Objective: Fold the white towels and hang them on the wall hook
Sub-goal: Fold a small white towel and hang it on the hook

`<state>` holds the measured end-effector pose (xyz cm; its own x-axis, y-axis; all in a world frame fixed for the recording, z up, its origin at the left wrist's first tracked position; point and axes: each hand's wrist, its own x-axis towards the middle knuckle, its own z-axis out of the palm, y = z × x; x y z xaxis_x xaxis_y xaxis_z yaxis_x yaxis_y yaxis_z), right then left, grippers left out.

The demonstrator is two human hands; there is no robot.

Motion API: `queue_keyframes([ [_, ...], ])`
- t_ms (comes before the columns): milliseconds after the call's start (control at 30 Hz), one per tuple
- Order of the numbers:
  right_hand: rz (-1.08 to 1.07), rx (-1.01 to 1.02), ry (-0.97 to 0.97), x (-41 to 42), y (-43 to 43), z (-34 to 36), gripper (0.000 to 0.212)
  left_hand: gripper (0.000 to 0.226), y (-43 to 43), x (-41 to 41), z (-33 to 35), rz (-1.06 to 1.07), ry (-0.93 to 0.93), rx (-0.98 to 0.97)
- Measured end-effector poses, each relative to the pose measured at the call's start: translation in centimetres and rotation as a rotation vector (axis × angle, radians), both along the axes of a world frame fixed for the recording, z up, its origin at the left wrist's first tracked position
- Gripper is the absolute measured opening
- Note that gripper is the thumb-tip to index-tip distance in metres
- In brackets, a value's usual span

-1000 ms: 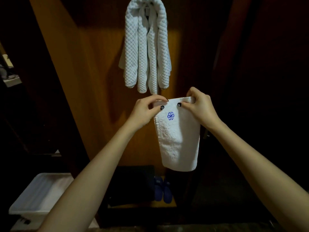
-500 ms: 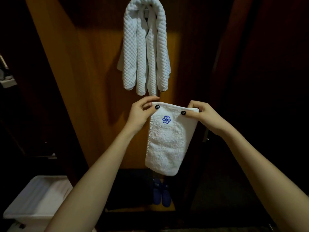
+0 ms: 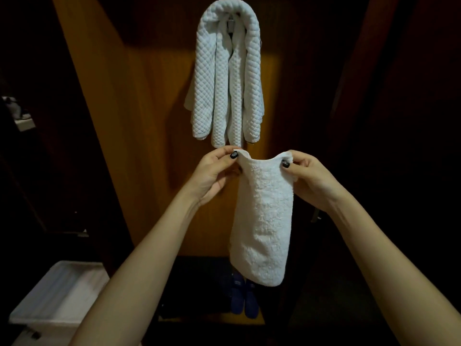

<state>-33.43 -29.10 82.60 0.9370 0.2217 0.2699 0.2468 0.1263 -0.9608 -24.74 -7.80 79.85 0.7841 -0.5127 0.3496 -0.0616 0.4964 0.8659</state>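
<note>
A small white terry towel (image 3: 262,216) hangs folded in front of me, held by its two top corners. My left hand (image 3: 214,174) pinches the top left corner and my right hand (image 3: 308,178) pinches the top right corner. The towel's top edge sags between them. Above, a quilted white towel (image 3: 227,78) is draped over the wall hook (image 3: 230,23) on the wooden panel, its lower ends just above my hands. Most of the hook is hidden by that towel.
The wooden wall panel (image 3: 149,136) stands straight ahead, dark surroundings on both sides. A white plastic bin (image 3: 55,295) sits at the lower left. A pair of blue slippers (image 3: 243,298) lies on the floor below the towel.
The small towel has been turned or refolded: its blue flower mark no longer shows and it hangs narrower. Both hands have come closer together at the top corners.
</note>
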Motion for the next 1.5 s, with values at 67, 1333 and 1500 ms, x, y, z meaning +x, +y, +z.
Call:
queue_keyframes([
  [67, -0.046, -0.086, -0.089, 0.0, 0.9, 0.5, 0.013, 0.019, -0.5, -0.4, 0.5, -0.039, -0.030, 0.016],
  [1333, -0.513, -0.205, -0.309, 2.6, 2.7, 0.5, 0.010, 0.033, -2.6, -1.1, 4.5, 0.435, -0.542, 0.507],
  [1500, -0.514, -0.104, -0.295, 2.0, 2.2, 0.1, 0.014, 0.024, -3.6, -1.3, 5.8, 0.473, -0.501, 0.490],
])
